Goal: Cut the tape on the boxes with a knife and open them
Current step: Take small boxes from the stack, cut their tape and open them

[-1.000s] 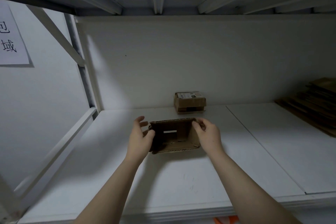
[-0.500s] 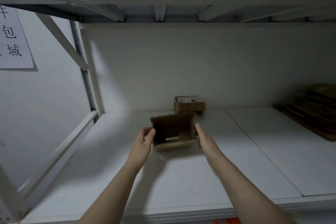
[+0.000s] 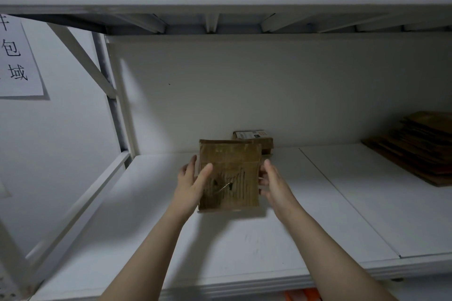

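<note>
White shelf (image 3: 244, 247), seen from the head camera, with the work near the middle of its depth. At the right edge lies a stack of flattened cardboard (image 3: 420, 146), well apart from the hands.

Between the hands, left of the shelf's centre seam, stands the brown box (image 3: 230, 171). One broad, creased face is turned to the viewer, with a torn patch low on it. Whether its lower edge rests on the shelf or hangs just above cannot be told.

Behind it, against the back edge, sits a small labelled box (image 3: 254, 138), partly hidden and apparently unopened. A paper sign (image 3: 17, 61) hangs on the wall beyond the left edge.

The left hand (image 3: 190, 186) grips the brown box's left side, thumb across the front face and fingers behind. The right hand (image 3: 274, 183) holds the right side, fingers bent against the edge and thumb raised. No knife is in view.

Judged step: handling an already opened box, probably collapsing it for the stack.

- Keep a hand on each side edge.
- Fold along the existing creases rather than across the weakened torn patch.
- Keep the piece low over the shelf so that it cannot knock the small labelled box.
- That box will need the knife, which must first be fetched.
</note>
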